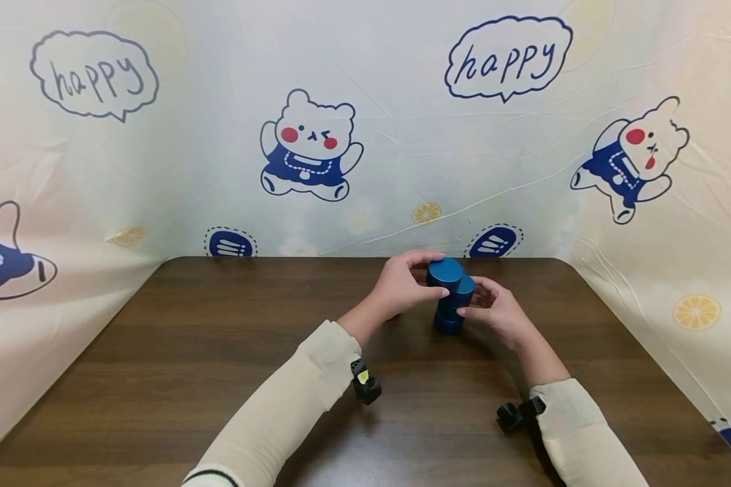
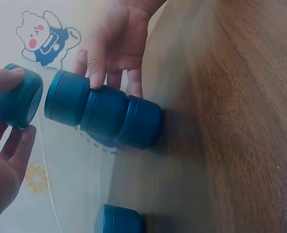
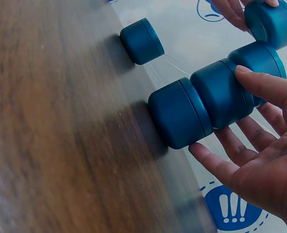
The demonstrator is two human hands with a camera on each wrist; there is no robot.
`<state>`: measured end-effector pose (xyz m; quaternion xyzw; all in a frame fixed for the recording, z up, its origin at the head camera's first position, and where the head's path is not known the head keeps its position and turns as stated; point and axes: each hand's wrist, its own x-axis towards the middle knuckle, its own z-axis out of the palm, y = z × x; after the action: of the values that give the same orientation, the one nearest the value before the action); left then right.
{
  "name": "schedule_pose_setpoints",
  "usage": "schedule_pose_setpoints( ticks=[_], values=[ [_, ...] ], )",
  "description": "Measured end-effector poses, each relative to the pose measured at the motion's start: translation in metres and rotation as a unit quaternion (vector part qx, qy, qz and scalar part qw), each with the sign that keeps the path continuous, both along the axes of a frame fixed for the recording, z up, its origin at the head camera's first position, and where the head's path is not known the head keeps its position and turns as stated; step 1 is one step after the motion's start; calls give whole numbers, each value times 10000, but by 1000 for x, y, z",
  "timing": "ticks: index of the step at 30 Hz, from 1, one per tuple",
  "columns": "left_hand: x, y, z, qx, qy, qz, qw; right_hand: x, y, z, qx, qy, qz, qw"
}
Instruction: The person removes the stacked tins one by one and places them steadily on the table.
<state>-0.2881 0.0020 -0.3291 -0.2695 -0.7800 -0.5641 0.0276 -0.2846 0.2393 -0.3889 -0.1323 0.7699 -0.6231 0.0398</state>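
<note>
The left hand (image 1: 405, 281) grasps a blue tin (image 1: 444, 274) between thumb and fingers, just above a stack of three matching tins (image 2: 104, 112); the left wrist view shows a narrow gap between them. The stack stands upright on the desk (image 1: 158, 365), right of its middle and nearer its far edge. The right hand (image 1: 498, 314) grasps the stack, thumb on one side, fingers on the other.

Handling: each tin appears rigid and fairly light. The smooth finish may slip under dry fingertips; denting seems a greater risk than breakage. Grip the straight sides below the lid seam, as a hold on the lid alone could loosen it. Steady the stack at its middle tin; a sideways knock could topple it.

Surroundings: a loose tin (image 3: 142, 42) stands upright on the desk, apart from the stack on the left-hand side; allow clearance for the left forearm. Beyond the far edge hangs a printed curtain (image 1: 402, 101). Wrist cameras (image 1: 367, 384) project from both sleeves (image 1: 280, 412) above the desk.
</note>
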Motion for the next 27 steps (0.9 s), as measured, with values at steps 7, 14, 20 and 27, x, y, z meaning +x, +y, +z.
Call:
schedule_pose_setpoints(
  ticks=[7, 14, 20, 27],
  values=[
    [2, -10, -3, -6, 19, 80, 10000, 0, 0, 0, 5, -7, 2, 10000],
    [1, -17, -8, 112, 76, 80, 9999, 1, 0, 0, 23, 35, -18, 10000],
    [2, -24, -9, 176, 81, 94, 9998, 1, -1, 0, 29, 37, -18, 10000],
    [5, -33, -13, 216, 17, 81, 9997, 1, -1, 2, 59, -37, -55, 10000]
  ],
)
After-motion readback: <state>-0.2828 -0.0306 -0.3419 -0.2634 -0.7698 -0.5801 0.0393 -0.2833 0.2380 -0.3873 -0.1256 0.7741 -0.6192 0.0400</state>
